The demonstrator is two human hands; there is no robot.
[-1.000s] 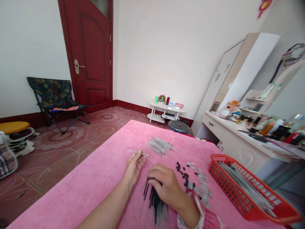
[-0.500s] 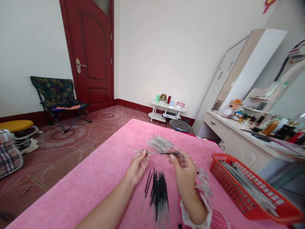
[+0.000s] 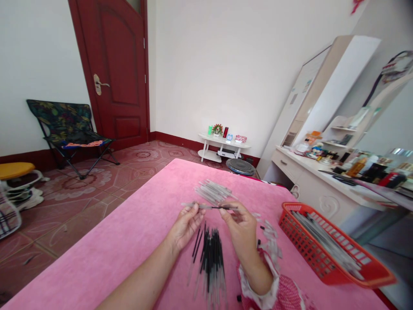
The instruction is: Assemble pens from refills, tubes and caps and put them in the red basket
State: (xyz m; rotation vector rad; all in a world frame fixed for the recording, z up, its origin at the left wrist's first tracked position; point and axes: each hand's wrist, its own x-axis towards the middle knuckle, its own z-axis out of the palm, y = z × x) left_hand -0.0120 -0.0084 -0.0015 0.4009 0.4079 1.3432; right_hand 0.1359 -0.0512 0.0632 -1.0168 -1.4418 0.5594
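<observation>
Right hand and its rod have shifted left since the frame half a second ago, when a small gap lay between that rod's black end and the tube in the left hand. Now the gap has closed: rod and tube lie end to end in one nearly level line, at the middle of the frame. A second ago the right hand was down over the bundle, so the work has gone from picking up to bringing two ends together.

Largest of the things about the hands is the table, under a pink cover, filling the lower middle. On it at the lower right stands the red basket, with long grey sticks lying along it. Just below the hands, at the bottom centre, the black-topped bundle fans out toward the lower edge. Just above them lies a slanting pile of pale tubes.

Both hands have a closed fingertip grip: the left pinches the tube, the right pinches the rod close behind its black part. Whether the black end has entered the tube or only meets it is hard to tell at this blur.

Smallest are the clear bits right of the right hand, and a few black bits near them, partly hidden by the wrist.
</observation>
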